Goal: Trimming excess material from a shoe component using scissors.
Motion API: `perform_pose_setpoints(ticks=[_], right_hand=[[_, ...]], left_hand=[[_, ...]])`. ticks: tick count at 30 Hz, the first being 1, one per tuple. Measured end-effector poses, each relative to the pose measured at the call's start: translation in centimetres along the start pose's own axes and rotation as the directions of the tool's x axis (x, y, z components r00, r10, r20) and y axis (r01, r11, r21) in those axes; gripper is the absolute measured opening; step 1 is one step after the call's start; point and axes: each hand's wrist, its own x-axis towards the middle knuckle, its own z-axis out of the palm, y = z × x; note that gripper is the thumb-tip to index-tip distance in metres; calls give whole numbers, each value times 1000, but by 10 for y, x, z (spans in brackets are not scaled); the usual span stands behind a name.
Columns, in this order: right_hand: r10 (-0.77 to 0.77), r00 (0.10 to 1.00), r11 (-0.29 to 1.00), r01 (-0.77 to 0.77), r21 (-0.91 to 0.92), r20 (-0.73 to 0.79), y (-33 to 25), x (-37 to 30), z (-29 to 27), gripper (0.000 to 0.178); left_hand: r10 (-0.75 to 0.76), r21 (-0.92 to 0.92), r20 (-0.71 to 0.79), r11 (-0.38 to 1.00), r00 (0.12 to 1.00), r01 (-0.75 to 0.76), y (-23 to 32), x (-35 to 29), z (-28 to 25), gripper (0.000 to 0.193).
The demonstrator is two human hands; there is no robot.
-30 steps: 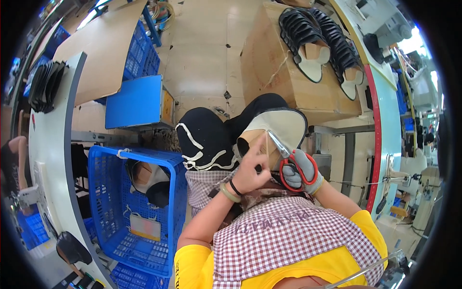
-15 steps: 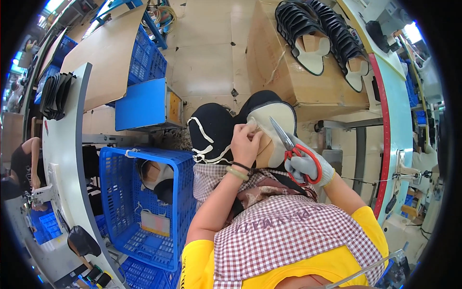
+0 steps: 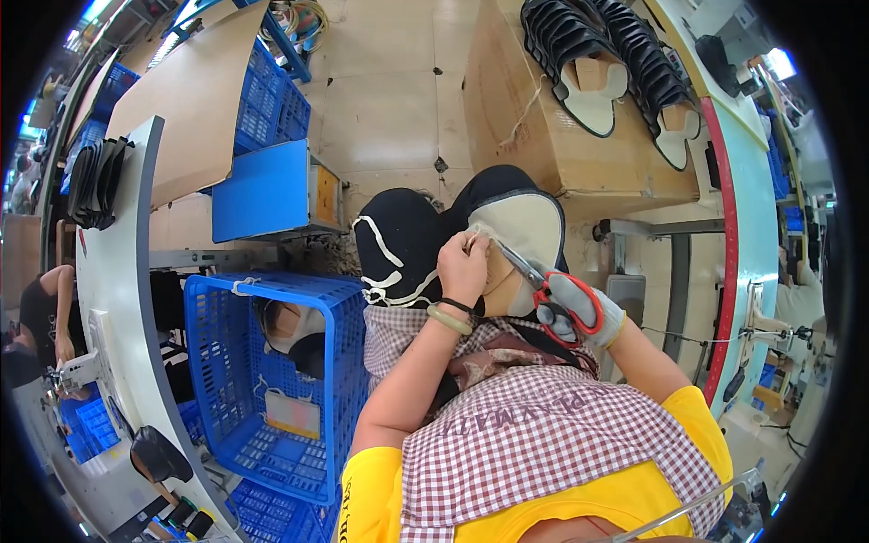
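A shoe upper (image 3: 528, 224) with cream lining, dark edging and a tan section lies over my lap. At its far left edge my left hand (image 3: 463, 270) is closed, thumb and fingers pinching a pale bit of its material. My right hand (image 3: 579, 300), in a grey glove, grips red-handled scissors (image 3: 519, 261). The blades point far-left over the upper, their tips close to my left fingertips. The tips are too small to tell whether they touch material. Thin white strips (image 3: 383, 242) lie on the dark cloth over my left knee.
A blue basket (image 3: 330, 389) holding shoe uppers stands at my left, beside a grey bench (image 3: 127, 271). Ahead right, rows of black uppers (image 3: 579, 68) rest on a cardboard box (image 3: 516, 118). A red-edged table (image 3: 724, 226) borders the right side.
The scissors have swung left and down toward my left fingertips, and their blades now lie across the tan section's edge. My left hand keeps its pinch almost in place.
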Motion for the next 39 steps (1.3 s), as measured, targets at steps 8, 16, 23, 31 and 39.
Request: perform_pose_setpoints(ticks=[8,16,23,31,39], right_hand=[[80,996,989,-76,130,-24,-6,5,-3,58],[90,995,984,-84,159,-35,-4,19,-9,44],[-203,850,630,-267,730,487,38,22,-29,50],[-251,963,955,262,136,-96,34,3,12,64],[-132,985,982,146,121,-115,5,-9,16,57]], left_hand=[[-85,-185,42,979,995,91,-4,-2,3,13],[-20,-54,41,998,999,22,2,-2,2,15],[90,-82,99,993,991,-82,24,-8,4,16],[174,138,205,969,963,-205,36,-9,6,15],[309,88,169,941,936,-326,34,-20,3,12]])
